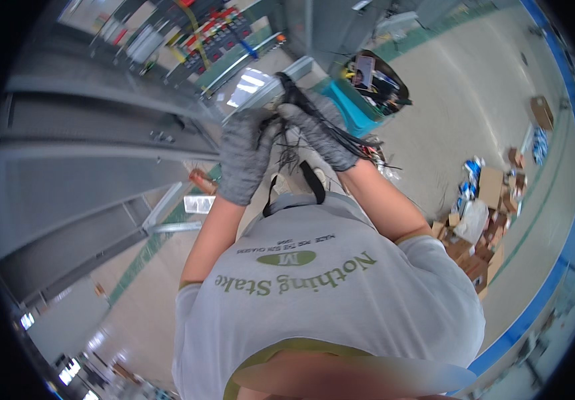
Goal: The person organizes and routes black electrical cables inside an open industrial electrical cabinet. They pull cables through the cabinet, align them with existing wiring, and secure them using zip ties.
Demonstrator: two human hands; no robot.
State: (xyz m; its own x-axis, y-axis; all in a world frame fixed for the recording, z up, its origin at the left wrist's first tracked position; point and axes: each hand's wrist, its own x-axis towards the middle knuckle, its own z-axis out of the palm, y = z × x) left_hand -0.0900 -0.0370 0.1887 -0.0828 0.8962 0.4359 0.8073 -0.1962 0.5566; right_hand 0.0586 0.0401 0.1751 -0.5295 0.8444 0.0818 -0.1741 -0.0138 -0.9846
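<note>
Both of my hands wear grey knitted gloves and meet in front of my body. My right hand [317,137] is closed around a bundle of thin black cables [292,89]. The bundle loops up past the fingers, and its strands trail back over the right wrist. Close beside it, my left hand [242,157] has its fingers curled in at the same bundle, pinching strands near the right fingertips. Loose thin black ends hang below, between the two hands. The exact grip of the left fingertips is partly hidden by the glove.
Grey metal cabinet panels [87,173] stand on the left. Ahead is a panel of red and dark electrical components [214,40]. A dark bin [394,77] full of odds and ends stands beyond a turquoise object [351,110]. Cardboard boxes [491,187] and packaging lie on the floor to the right.
</note>
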